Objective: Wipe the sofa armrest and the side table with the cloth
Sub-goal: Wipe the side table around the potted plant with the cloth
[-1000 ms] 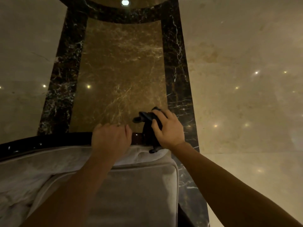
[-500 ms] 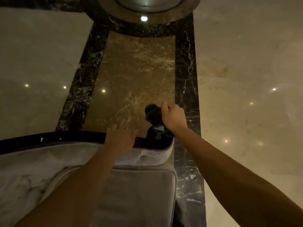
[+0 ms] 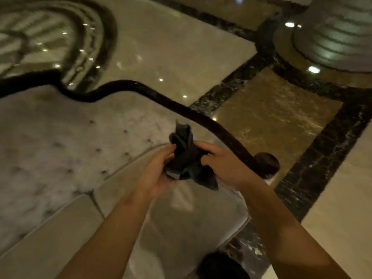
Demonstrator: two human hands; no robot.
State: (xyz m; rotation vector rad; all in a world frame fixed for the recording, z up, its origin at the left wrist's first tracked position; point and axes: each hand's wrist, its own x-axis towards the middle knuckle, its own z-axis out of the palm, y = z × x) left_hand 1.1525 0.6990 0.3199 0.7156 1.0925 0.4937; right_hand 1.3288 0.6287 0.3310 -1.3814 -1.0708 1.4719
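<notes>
The cloth [image 3: 186,158] has come off the dark wooden armrest [image 3: 217,133]; now both the left hand [image 3: 156,174] and right hand [image 3: 223,164] grip it above the sofa [image 3: 60,148], likely refolding before more wiping.

Matt dark cloth [image 3: 186,158], soft pale tufted sofa upholstery [image 3: 60,141] with glossy dark wood trim [image 3: 211,119], polished marble floor [image 3: 271,117].

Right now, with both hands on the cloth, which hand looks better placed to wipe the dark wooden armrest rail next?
Probably the right hand. It grips the dark cloth on the side nearest the rail, which runs just past its knuckles. The left hand sits farther in, over the pale upholstery.
</notes>
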